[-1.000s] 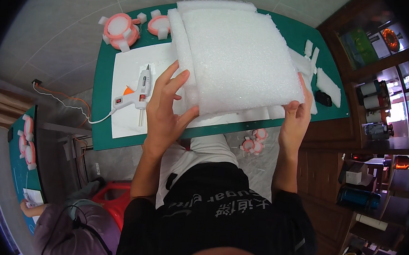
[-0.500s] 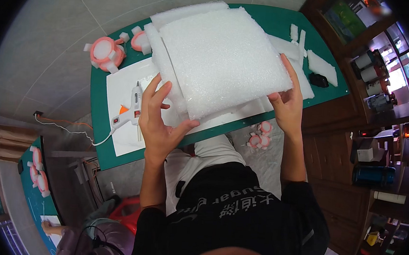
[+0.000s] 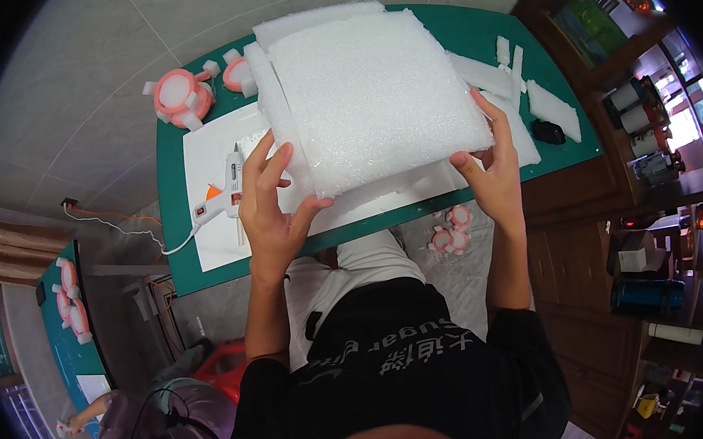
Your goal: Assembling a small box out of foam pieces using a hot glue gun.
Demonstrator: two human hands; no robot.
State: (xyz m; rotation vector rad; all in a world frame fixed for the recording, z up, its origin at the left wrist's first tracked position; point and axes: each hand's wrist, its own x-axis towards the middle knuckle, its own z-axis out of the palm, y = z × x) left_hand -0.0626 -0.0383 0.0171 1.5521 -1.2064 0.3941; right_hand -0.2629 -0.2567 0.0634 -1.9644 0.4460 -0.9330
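Both of my hands hold a large white foam block [image 3: 376, 99] over the green table. Its broad top is square, and a separate foam strip [image 3: 263, 103] stands along its left side. My left hand [image 3: 275, 210] grips the near left corner, thumb at the near edge and fingers along the side. At the near right corner my right hand [image 3: 492, 168] has its thumb in front and fingers on the right side. The block's underside is hidden. Left of my left hand, a white glue gun [image 3: 231, 187] rests on a white sheet [image 3: 210, 148].
Pink-and-white round foam pieces [image 3: 182, 97] sit at the table's [image 3: 167, 215] far left; more [image 3: 451, 233] lie on the floor. Foam offcuts [image 3: 553, 110] and a small black object [image 3: 548, 133] are at right. Beyond a cable [image 3: 123, 224], a co-worker's hand [image 3: 76, 423] works at another table [image 3: 73, 355].
The foam block has shifted slightly left and away from me, with both hands still on it. The co-worker's hand at lower left has moved down from the white paper.
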